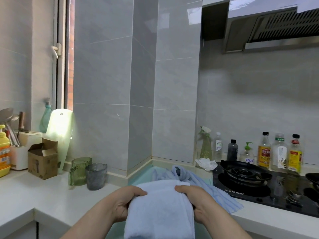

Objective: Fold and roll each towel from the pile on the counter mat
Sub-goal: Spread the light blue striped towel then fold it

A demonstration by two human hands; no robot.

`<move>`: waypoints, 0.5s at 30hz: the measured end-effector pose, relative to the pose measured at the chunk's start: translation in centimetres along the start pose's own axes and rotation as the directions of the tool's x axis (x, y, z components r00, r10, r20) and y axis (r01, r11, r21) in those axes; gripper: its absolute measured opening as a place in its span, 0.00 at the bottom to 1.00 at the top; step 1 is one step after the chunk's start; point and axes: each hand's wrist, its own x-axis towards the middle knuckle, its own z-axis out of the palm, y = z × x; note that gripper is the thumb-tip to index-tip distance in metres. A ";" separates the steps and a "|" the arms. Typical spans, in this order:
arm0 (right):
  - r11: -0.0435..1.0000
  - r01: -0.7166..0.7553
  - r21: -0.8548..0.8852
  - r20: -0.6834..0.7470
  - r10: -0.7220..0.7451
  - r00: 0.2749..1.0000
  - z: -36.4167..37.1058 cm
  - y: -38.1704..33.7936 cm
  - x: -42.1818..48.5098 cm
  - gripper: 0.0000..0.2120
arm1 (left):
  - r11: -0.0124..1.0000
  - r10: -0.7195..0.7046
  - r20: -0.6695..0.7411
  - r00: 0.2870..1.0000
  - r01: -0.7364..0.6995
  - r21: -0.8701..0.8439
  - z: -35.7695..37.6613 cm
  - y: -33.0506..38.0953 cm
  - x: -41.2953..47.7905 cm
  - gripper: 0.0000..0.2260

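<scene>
Grips folded blue towel point(160, 213) by opposite sides, left hand point(124, 202) and right hand point(198, 202) curled round it, lengthwise toward body, pile point(174, 175) just beyond.

The towel point(160, 209) runs off the bottom edge and hides the fingers of the left hand point(124, 202) and right hand point(196, 202). The pile point(174, 175) covers most of the mat point(146, 175). The bottles point(264, 150) have unreadable labels.
</scene>
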 end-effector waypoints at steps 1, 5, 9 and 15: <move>0.999 -0.017 -0.035 -0.004 0.016 1.000 0.1 0.1 0.6 0.11 | 1.000 0.005 -0.036 0.999 -0.004 0.026 -0.3 -0.1 0.5 0.14; 0.982 0.026 -0.188 -0.020 -0.030 0.999 0.4 1.1 3.1 0.14 | 0.974 0.090 -0.143 0.986 -0.057 0.221 -1.0 -0.4 1.9 0.13; 0.891 0.017 -0.454 0.042 0.002 0.999 -0.4 2.0 3.4 0.19 | 0.873 0.283 -0.145 0.948 -0.192 0.448 -1.6 -1.0 2.2 0.10; 0.759 0.077 -0.647 -0.017 -0.116 0.993 -1.2 1.8 2.9 0.04 | 0.688 0.359 -0.188 0.914 -0.123 0.715 -1.5 0.0 1.5 0.04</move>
